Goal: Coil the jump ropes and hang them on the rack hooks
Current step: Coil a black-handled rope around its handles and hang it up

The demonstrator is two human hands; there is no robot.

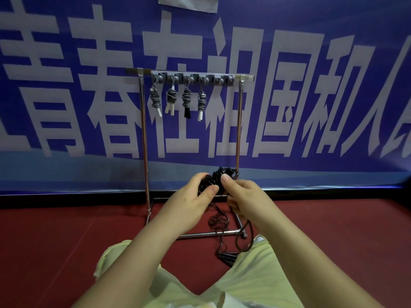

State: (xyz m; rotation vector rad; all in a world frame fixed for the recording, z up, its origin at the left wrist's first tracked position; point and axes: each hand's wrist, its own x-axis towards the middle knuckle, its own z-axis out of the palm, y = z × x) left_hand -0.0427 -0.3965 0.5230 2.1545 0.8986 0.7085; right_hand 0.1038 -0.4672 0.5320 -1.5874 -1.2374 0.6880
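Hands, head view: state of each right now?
Left hand: closed on the black jump rope bundle.
Right hand: closed on the same rope, thumb pressing the bundle.

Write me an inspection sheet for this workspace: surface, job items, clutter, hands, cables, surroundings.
Surface: red floor, bare where visible.
Job's things: metal rack stands upright; four coiled ropes hang from its hook bar, hooks to the right look free. Black rope partly coiled, its tail trailing to the floor; its handles lie there.
Clutter: nothing seen.
Hands: left hand and right hand both grip the black rope bundle in front of the rack.
Cables: nothing seen apart from the ropes.
Surroundings: blue banner with large white characters behind the rack; pale paper at the top edge.
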